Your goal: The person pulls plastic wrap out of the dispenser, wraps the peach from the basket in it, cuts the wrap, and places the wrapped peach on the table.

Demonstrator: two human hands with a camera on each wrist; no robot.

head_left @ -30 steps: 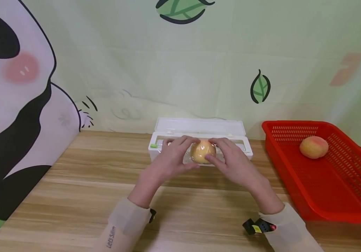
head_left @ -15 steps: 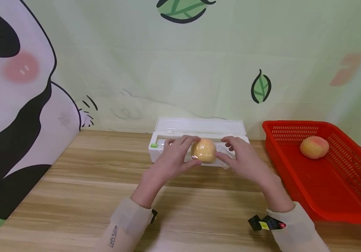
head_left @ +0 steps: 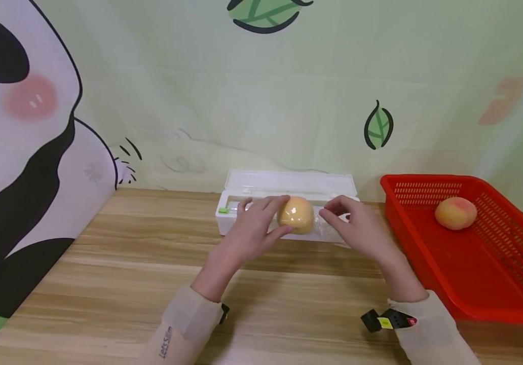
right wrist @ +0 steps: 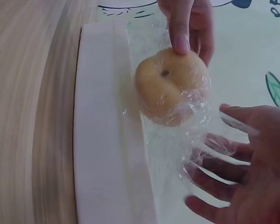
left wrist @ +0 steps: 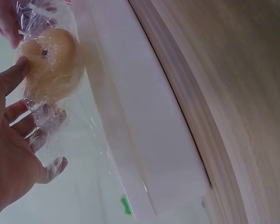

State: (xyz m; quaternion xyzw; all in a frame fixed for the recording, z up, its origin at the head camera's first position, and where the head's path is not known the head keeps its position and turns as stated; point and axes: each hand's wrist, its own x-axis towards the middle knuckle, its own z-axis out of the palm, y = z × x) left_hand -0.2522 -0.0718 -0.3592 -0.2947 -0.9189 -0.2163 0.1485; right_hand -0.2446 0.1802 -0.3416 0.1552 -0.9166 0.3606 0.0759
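Observation:
A yellow-orange peach (head_left: 296,215) wrapped in clear cling film (right wrist: 196,102) is held up in front of the white cling film box (head_left: 224,225). My left hand (head_left: 254,225) grips it from the left, thumb below and fingers above in the head view. In the right wrist view, the left thumb presses beside the stem hollow. My right hand (head_left: 362,228) is just right of the peach. Its fingers are spread in the right wrist view (right wrist: 252,172), with loose film draped over them. In the left wrist view, film also clings to the left hand's fingers (left wrist: 35,140).
The box's lid (head_left: 289,181) stands raised at the back, near the printed cloth wall (head_left: 289,101). A red plastic basket (head_left: 425,263) on the right holds another peach (head_left: 455,213). All stand on a wood-grain table (head_left: 279,309).
My right hand has left the peach's right side and moved a little to the right, with film trailing. The left hand keeps its hold, and the peach has turned and risen slightly.

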